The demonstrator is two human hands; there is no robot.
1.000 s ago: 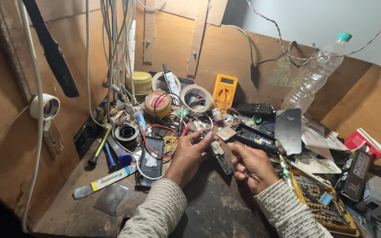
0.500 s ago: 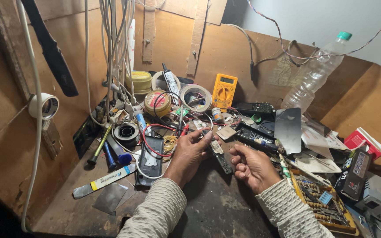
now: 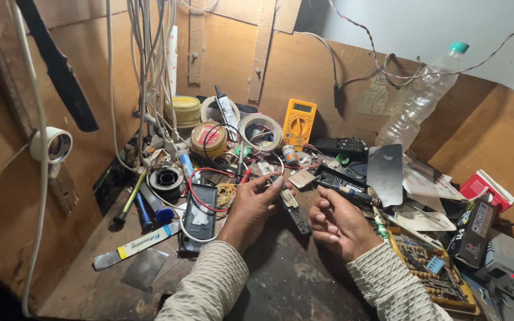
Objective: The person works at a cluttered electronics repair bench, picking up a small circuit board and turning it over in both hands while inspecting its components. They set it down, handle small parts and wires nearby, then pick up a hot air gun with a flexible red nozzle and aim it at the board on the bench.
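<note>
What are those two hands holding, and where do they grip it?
The left hand pinches the upper end of a narrow dark circuit strip between its fingertips. The right hand curls beside it; whether it grips anything cannot be told.

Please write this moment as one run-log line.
left hand: pinching red wire | right hand: curled, empty | circuit strip: between hands | multimeter: behind

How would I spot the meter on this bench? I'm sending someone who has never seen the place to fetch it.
Start at the brown wooden back wall of the cluttered workbench, about mid-width, left of the clear plastic bottle with the green cap. The multimeter leans upright there, beside a roll of tape. It is the only yellow-orange box with a small screen above a round dial.
</note>
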